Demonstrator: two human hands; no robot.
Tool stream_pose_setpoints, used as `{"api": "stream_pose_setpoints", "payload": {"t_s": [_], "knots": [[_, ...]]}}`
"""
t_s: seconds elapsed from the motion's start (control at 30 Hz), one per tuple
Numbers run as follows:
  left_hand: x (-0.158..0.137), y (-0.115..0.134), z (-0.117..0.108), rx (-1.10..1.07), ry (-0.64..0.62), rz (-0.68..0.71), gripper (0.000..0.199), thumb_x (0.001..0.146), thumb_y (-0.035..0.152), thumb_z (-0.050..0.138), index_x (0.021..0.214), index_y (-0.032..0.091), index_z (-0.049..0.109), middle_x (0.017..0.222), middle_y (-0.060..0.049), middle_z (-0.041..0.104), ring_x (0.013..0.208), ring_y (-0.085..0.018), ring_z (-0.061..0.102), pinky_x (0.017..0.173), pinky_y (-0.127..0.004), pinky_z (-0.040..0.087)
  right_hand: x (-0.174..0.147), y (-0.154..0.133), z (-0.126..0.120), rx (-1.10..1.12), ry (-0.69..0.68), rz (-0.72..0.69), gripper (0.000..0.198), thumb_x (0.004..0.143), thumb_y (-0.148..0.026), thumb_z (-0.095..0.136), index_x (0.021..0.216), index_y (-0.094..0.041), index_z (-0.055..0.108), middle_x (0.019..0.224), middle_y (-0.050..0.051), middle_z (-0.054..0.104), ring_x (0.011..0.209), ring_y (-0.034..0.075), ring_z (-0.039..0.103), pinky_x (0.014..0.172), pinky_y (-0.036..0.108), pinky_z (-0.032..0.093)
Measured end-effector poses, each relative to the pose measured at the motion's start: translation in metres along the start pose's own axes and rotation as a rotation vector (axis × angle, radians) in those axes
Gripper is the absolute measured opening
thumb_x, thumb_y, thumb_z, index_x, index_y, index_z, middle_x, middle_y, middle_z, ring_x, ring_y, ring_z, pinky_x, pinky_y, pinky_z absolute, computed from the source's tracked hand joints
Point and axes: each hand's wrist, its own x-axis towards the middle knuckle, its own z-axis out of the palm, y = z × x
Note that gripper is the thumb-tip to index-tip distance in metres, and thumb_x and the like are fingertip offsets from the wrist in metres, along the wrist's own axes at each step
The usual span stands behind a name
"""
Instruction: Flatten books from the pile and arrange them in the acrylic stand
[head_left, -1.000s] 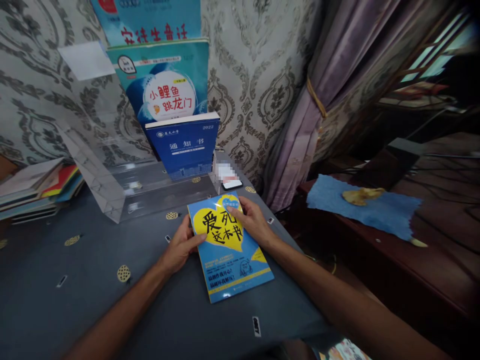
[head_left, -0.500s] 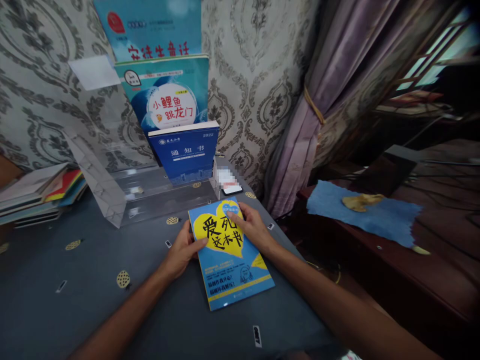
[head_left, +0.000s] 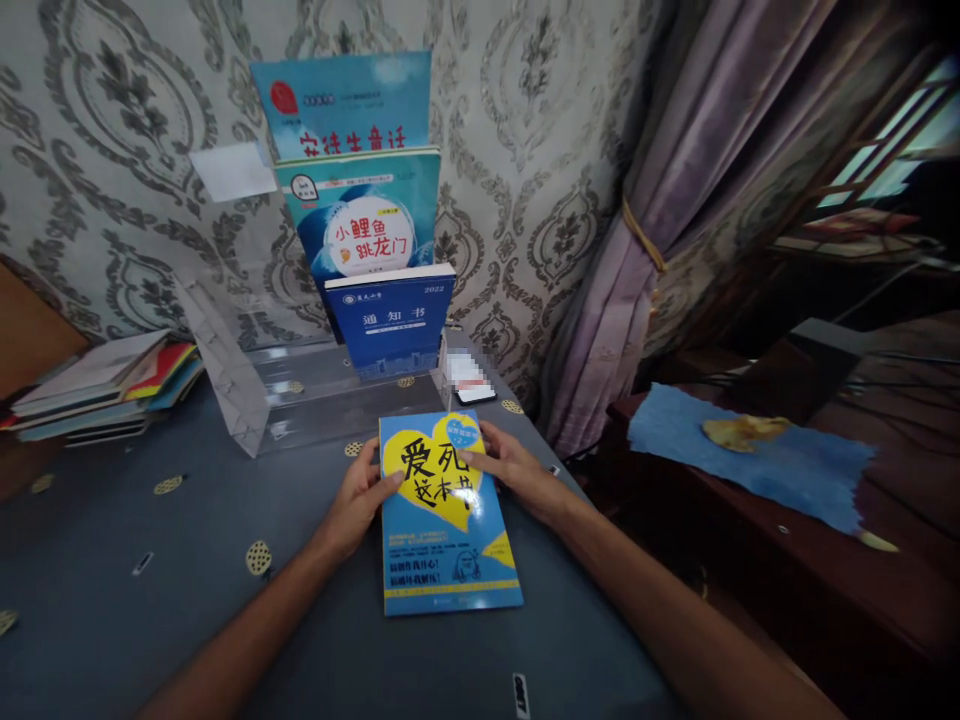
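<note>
Left hand (head_left: pixel 358 500) and right hand (head_left: pixel 519 468) clasp the glossy blue-and-yellow paperback (head_left: pixel 442 535) by opposite edges, apt for something likely light, bendy, slick.

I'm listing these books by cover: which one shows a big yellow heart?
The blue book held between the left hand and right hand, in front of the clear rack. The three standing books show blue or teal covers without hearts.
</note>
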Motion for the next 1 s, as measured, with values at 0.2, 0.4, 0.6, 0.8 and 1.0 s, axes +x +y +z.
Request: {"api": "stream_pose_setpoints", "payload": {"t_s": [0.2, 0.4, 0.6, 0.8, 1.0], "knots": [[0.002, 0.008, -0.008, 0.041, 0.016, 0.063, 0.074, 0.07, 0.038, 0.087, 0.129, 0.02, 0.047, 0.105, -0.013, 0.076, 0.088, -0.03, 0.076, 0.069, -0.033, 0.063, -0.004, -0.002, -0.009, -0.145, -0.225, 0.123, 0.059, 0.068, -0.04, 0.084, 0.119, -0.017, 0.064, 0.091, 0.007, 0.077, 0.058, 0.01, 0.063, 0.041, 0.016, 0.042], [0.004, 0.013, -0.014, 0.053, -0.029, 0.07, 0.078, 0.072, 0.032, 0.086, 0.137, 0.023, 0.043, 0.112, -0.012, 0.075, 0.094, -0.03, 0.075, 0.074, -0.034, 0.062, -0.003, 0.002, -0.005, -0.177, -0.233, 0.044, 0.056, 0.071, -0.045, 0.081, 0.117, -0.017, 0.064, 0.09, 0.008, 0.075, 0.059, 0.011, 0.061, 0.042, 0.018, 0.041], [0.004, 0.022, -0.017, 0.081, -0.097, 0.122, 0.092, 0.073, 0.023, 0.084, 0.149, 0.029, 0.034, 0.122, -0.013, 0.07, 0.102, -0.031, 0.072, 0.079, -0.035, 0.062, -0.002, -0.004, 0.0, -0.241, -0.194, -0.081, 0.057, 0.074, -0.048, 0.077, 0.121, -0.019, 0.061, 0.097, 0.009, 0.075, 0.056, 0.01, 0.056, 0.04, 0.02, 0.038], [0.007, 0.038, -0.01, 0.066, -0.067, 0.21, 0.096, 0.064, 0.012, 0.087, 0.146, 0.029, 0.041, 0.123, -0.012, 0.069, 0.106, -0.033, 0.07, 0.076, -0.034, 0.063, 0.001, -0.015, 0.004, -0.32, -0.15, -0.213, 0.052, 0.079, -0.045, 0.073, 0.123, -0.022, 0.06, 0.101, 0.008, 0.074, 0.062, 0.012, 0.061, 0.042, 0.021, 0.041], [0.01, 0.048, -0.006, 0.097, -0.056, 0.29, 0.095, 0.065, 0.012, 0.086, 0.147, 0.028, 0.04, 0.127, -0.013, 0.068, 0.11, -0.033, 0.069, 0.082, -0.036, 0.062, 0.008, -0.026, 0.002, -0.442, -0.159, -0.314, 0.053, 0.083, -0.05, 0.068, 0.127, -0.024, 0.056, 0.109, 0.009, 0.073, 0.073, 0.017, 0.066, 0.046, 0.025, 0.045]]}}
